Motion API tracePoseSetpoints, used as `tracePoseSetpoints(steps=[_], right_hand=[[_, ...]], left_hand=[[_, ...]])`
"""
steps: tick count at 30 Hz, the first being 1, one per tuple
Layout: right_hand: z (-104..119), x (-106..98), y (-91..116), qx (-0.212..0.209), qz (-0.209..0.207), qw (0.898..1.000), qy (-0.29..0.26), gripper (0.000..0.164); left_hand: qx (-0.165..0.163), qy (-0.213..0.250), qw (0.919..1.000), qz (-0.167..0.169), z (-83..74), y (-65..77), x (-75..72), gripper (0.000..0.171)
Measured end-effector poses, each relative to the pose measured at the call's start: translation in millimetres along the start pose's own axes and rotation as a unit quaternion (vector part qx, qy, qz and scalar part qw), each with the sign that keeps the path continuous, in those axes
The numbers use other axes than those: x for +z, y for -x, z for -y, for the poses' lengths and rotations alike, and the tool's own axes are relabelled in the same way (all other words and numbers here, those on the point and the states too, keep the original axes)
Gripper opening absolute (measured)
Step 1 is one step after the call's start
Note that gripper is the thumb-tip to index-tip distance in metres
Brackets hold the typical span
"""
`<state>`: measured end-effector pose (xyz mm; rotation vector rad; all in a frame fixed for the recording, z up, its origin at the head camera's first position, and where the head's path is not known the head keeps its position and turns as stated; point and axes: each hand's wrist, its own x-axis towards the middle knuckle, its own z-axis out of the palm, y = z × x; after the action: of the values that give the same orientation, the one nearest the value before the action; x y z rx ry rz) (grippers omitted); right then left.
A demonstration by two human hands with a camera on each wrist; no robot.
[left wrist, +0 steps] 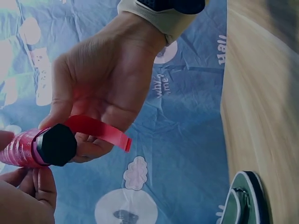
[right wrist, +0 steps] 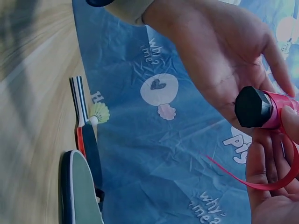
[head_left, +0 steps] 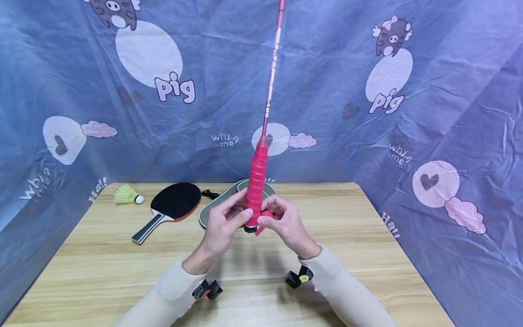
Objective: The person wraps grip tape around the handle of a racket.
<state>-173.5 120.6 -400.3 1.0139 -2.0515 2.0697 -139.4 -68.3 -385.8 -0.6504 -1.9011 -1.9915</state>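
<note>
A badminton racket (head_left: 257, 177) stands nearly upright between the hands, its handle wrapped in ridged red tape; its head is out of frame. My left hand (head_left: 220, 222) holds the handle near its bottom, thumb in front and fingers behind. On the other side my right hand (head_left: 286, 222) pinches the red grip tape (right wrist: 224, 172) beside the handle's lower end. A free strip of that tape dangles past the fingers in both wrist views. The black octagonal butt cap (left wrist: 57, 144) shows bare below the wrapping.
On the wooden table (head_left: 347, 272) lie a yellow shuttlecock (head_left: 128, 194), a black table tennis bat (head_left: 175, 202) and a green case (head_left: 210, 211), partly hidden behind the left hand. A blue printed cloth (head_left: 327, 91) hangs around the table's back and sides.
</note>
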Motion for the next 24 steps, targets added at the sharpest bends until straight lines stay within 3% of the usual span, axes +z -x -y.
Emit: tracePoseSetpoints(steps=[4, 7, 12, 19, 24], right_hand=[[1.5, 2.5, 0.0, -0.009, -0.005, 1.0, 0.002, 0.028], [2.9, 4.5, 0.4, -0.008, -0.005, 1.0, 0.0, 0.03], [3.1, 3.8, 0.3, -0.004, 0.005, 1.0, -0.017, 0.033], [1.0, -1.9, -1.8, -0.007, 0.024, 0.998, -0.051, 0.018], [1.7, -3.4, -1.8, -0.014, 0.022, 0.999, -0.048, 0.023]], left_hand=[[-0.002, -0.051, 0.9986, -0.013, -2.0, -3.3, 1.9, 0.055], [-0.012, -0.061, 0.9978, -0.022, -2.5, -4.3, 2.1, 0.051], [-0.024, -0.034, 0.999, -0.018, -3.6, -4.6, 1.3, 0.045], [-0.034, 0.003, 0.9993, -0.012, -4.6, -4.1, 0.3, 0.044], [-0.038, 0.017, 0.9991, 0.001, -3.0, -3.1, 0.2, 0.045]])
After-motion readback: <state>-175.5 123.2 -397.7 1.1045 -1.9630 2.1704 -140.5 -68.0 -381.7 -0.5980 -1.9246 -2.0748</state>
